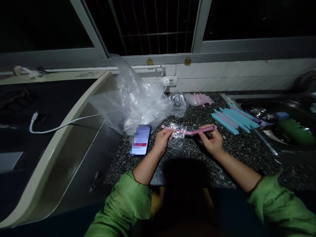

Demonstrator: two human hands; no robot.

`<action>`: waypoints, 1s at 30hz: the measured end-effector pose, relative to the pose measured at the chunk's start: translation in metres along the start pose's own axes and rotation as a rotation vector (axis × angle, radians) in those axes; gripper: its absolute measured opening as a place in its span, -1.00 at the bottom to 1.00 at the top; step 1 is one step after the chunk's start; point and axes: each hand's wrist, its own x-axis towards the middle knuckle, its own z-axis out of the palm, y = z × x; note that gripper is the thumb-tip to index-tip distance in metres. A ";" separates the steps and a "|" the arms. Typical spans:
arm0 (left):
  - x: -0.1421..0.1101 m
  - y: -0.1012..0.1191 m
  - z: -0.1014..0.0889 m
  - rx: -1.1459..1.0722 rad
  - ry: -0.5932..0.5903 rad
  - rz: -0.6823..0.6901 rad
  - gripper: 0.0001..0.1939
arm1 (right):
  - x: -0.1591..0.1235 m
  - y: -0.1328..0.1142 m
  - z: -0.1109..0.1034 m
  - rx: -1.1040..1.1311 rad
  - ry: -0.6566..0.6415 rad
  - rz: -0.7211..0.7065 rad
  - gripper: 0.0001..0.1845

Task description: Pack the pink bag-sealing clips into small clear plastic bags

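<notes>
My left hand [161, 141] is closed on one end of a pink bag clip [192, 132], a long, thin plastic strip with a hinge near its middle. My right hand [213, 141] grips the thicker, channelled arm of the same clip. Its two arms are spread into a wide, shallow V above the counter. A small clear plastic bag [177, 143] sits beside my left fingers, behind and below the clip; whether those fingers touch it I cannot tell. To the right lies a pile of blue and pink clips [233, 118].
A phone [142, 140] with a lit screen lies left of my left hand. Crumpled clear plastic sheeting [145, 105] rises behind it. Small bags with pink strips [199, 99] lie at the back. A sink [261, 144] holding dishes is right; a white cable [66, 122] crosses the appliance left.
</notes>
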 end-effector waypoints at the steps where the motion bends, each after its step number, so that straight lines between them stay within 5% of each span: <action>1: 0.000 0.000 0.000 0.015 -0.002 0.005 -0.66 | 0.000 0.000 0.000 -0.015 -0.006 -0.006 -0.93; 30: -0.012 0.004 0.012 0.375 -0.115 0.109 -0.74 | -0.003 -0.008 0.012 -0.115 -0.156 -0.266 -0.85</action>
